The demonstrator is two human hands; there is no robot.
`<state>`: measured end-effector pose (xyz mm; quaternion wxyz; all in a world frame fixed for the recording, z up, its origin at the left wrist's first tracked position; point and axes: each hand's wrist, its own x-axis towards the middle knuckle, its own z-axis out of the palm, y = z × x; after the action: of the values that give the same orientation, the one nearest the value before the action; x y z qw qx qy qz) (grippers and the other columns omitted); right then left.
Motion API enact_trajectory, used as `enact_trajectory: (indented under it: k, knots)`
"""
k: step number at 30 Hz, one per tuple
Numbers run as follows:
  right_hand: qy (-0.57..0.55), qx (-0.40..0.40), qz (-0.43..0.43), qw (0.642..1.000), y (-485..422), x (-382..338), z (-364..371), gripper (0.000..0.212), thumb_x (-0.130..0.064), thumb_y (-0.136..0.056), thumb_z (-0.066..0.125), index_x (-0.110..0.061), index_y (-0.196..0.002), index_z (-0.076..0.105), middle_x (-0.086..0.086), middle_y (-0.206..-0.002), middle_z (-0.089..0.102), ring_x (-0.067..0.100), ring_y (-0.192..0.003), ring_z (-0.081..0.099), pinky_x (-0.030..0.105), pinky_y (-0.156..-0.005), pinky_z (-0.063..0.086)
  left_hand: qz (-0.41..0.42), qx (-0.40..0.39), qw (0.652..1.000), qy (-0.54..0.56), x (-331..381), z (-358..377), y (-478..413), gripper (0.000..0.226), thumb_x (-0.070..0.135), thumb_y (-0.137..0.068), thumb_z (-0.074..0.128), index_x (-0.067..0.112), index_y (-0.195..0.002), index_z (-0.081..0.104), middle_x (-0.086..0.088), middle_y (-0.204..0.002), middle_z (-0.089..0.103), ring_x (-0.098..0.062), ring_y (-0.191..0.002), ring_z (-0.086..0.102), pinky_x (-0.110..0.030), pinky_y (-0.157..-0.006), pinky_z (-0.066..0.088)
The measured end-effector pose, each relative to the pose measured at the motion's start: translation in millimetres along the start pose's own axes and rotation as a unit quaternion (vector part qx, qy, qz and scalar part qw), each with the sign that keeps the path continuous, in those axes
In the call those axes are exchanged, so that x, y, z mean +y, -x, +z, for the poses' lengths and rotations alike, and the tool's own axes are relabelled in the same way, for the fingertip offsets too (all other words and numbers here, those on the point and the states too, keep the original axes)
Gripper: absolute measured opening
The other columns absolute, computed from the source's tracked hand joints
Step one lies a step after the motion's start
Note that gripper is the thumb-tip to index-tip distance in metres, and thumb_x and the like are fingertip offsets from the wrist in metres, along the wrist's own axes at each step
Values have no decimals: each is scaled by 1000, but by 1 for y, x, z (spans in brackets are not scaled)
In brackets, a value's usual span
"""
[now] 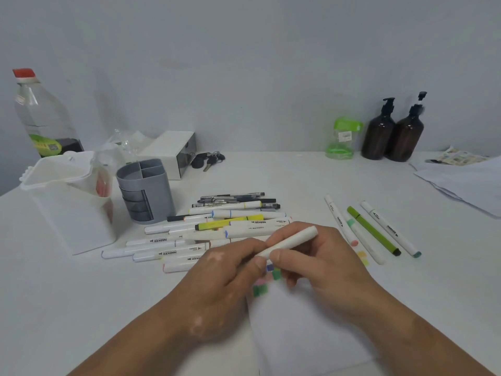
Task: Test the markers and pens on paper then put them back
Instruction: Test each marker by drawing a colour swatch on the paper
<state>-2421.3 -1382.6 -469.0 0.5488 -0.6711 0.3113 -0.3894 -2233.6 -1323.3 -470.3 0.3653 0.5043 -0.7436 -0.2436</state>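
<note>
At the far left a clear plastic bottle [40,112] with a red cap stands on the white table [81,308], and in front of it is a white plastic marker case [70,202] with its lid swung open. Just beside that sits a grey round pen holder [145,191], divided into compartments. Behind it are a white box [173,150] and a bunch of keys [207,158]. A pile of markers and pens [217,223] lies spread in front of the holder: mostly white barrels printed "MARKER", one yellow-green highlighter, and dark pens at the back. The left hand [222,283] and right hand [325,261] meet over the top edge of a white sheet of paper [298,327]. Both are closed on one white marker [291,241]. The left fingertips pinch its lower end, and the right thumb and fingers wrap its barrel. The marker is plain white and tilted, with its upper end pointing up and to the right. Small green, pink and blue test swatches [260,290] show on the paper under the hands. To the right four markers [374,229] lie side by side, one of them green. Further back stand a green jar [343,139] and two brown pump bottles [393,134], with loose sheets [466,183] at the far right.
</note>
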Motion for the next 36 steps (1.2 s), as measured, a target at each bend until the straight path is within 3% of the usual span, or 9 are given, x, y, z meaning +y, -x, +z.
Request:
enact_trajectory:
  k: [4,10,19,23,26,28,32,36]
  knots:
    - [12,-5,2,1000,1,0,5,25,-32,-68,80,-13,-82,75,8,-65,65,19,-59,60,31,-54,50,46,-9,999,-7,6,1,1,28,32,-107,40,41,-89,60,31,-92,64,7,-90,60,-1,-75,38]
    - [-16,-13,1,1000,2,-1,7,11,-20,-82,76,-9,-82,73,6,-66,68,19,-58,60,29,-54,51,17,-20,999,-19,-1,0,1,30,41,-103,38,28,-94,63,28,-92,67,3,-89,61,-5,-72,39]
    - [-21,-27,0,999,3,1,6,11,-21,-84,75,-11,-81,71,7,-66,67,18,-58,59,29,-54,50,-8,-28,999,-15,-2,2,2,28,44,-102,40,31,-100,66,22,-93,70,-2,-92,64,-8,-75,42]
    - [10,57,-8,998,0,1,0,11,-23,-79,70,-19,-68,67,6,-55,57,19,-50,50,29,-48,43,-29,-13,997,-77,-7,2,1,25,55,-93,55,37,-108,63,10,-62,55,-8,-61,50,-15,-58,37]
    - [-63,148,14,987,-1,-5,-22,13,-20,-71,58,-19,-60,64,2,-48,45,17,-44,40,26,-41,33,-64,-27,990,-121,-11,0,5,45,68,-71,74,40,-105,64,11,-62,53,-6,-61,50,-16,-56,37]
    - [-74,132,47,987,5,-6,-30,19,-24,-70,57,-14,-68,72,7,-51,51,19,-45,45,28,-41,38,-77,-40,984,-154,-11,0,6,55,76,-62,74,42,-104,66,18,-66,55,-1,-65,51,-15,-55,35]
    - [3,39,100,994,19,3,-17,16,-24,-71,71,-10,-78,76,13,-61,65,22,-52,60,29,-47,49,-75,-48,976,-196,-10,2,4,64,81,-58,72,42,-110,66,44,-74,50,9,-66,49,-15,-54,29]
    - [129,48,85,987,19,8,-6,9,-27,-70,73,-19,-73,72,7,-55,64,18,-46,58,25,-46,45,-78,-47,978,-190,-9,1,5,63,77,-59,75,42,-111,66,40,-73,52,10,-68,50,-14,-53,28]
